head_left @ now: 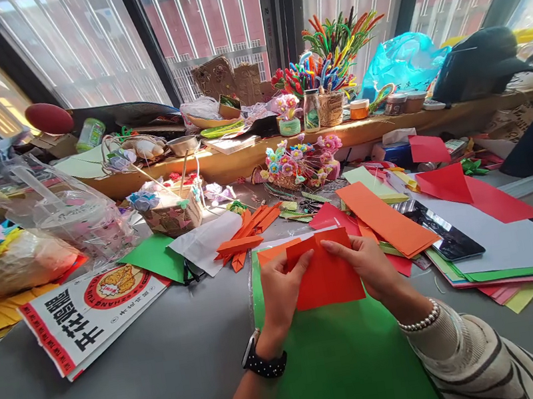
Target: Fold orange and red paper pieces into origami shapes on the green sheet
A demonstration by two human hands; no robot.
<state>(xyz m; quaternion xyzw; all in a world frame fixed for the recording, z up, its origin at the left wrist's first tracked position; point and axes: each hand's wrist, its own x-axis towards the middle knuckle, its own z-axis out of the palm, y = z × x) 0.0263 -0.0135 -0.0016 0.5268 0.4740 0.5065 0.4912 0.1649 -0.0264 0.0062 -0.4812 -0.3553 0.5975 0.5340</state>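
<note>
A red-orange sheet of paper [327, 281] is held up in front of me between both hands, above a green mat [343, 363]. My left hand [285, 287] pinches its upper left part, thumb on top. At the upper right, my right hand [368, 264] grips the same sheet, its thumb near the middle of the top edge. The fingers behind the paper are hidden. Just beyond the hands lie folded orange strips [246, 233] and a stack of orange paper [385, 218].
A printed paper bag [97, 314] lies left. A phone [440, 229] rests on paper sheets [520, 240] at right. Further back stand a basket [172, 214], a bunch of small flowers [299, 164] and a cluttered ledge [235, 164] below the windows.
</note>
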